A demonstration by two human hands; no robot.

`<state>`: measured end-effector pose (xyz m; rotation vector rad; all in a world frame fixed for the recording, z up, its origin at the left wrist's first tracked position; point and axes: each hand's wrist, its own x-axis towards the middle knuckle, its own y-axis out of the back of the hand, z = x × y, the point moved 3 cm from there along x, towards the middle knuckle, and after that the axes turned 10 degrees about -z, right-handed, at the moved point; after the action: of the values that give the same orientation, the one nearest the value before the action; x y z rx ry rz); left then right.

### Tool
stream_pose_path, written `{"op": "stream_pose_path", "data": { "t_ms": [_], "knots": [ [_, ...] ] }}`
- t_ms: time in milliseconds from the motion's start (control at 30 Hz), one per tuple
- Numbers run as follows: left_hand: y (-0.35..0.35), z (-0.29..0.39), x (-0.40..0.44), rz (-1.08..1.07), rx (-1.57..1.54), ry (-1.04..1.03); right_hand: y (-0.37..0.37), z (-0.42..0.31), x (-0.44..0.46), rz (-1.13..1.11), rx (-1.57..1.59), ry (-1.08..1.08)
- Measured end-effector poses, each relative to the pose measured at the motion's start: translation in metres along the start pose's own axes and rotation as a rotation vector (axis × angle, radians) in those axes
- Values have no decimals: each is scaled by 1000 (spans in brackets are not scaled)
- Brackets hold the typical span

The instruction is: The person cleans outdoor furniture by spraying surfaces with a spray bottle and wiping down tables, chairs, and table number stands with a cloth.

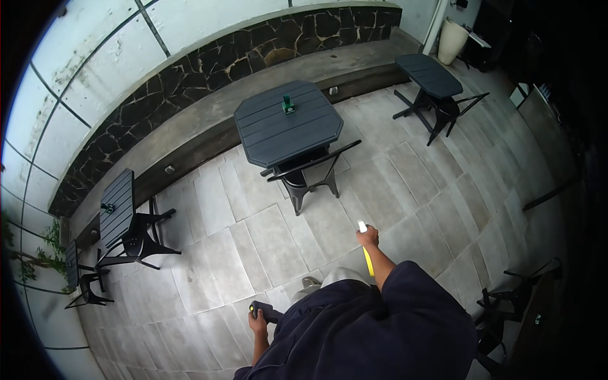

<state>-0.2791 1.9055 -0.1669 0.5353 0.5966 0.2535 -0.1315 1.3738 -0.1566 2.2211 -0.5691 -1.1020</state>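
Observation:
My left hand (258, 322), low and left of my body, has its fingers wrapped round a dark grey handheld device (271, 313) with a small yellow spot at its end. What kind of device it is I cannot make out. In front of me, my right hand (370, 237) is closed round a yellow stick-like object with a white end (362, 225). Below the fist a yellow length (368, 261) runs back toward my body, where my dark shirt and arm hide the rest. Both things are off the floor.
Ahead, a dark slatted table (288, 130) has a black metal chair (310, 174) at its near side. Another table (429, 73) stands right, and one (119, 209) left. A stone-faced ledge (253, 104) lines the wall. Light tiles (266, 234) cover the floor; dark chairs (506, 304) stand behind right.

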Motion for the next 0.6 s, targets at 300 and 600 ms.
{"op": "stream_pose_path", "data": {
  "t_ms": [300, 600],
  "knots": [
    [-11, -1, 44, -111, 175, -7, 150, -166, 50, 681, 621, 656],
    [-18, 109, 133, 15, 561, 98, 103, -424, 198, 230, 335, 698]
  ]
}}
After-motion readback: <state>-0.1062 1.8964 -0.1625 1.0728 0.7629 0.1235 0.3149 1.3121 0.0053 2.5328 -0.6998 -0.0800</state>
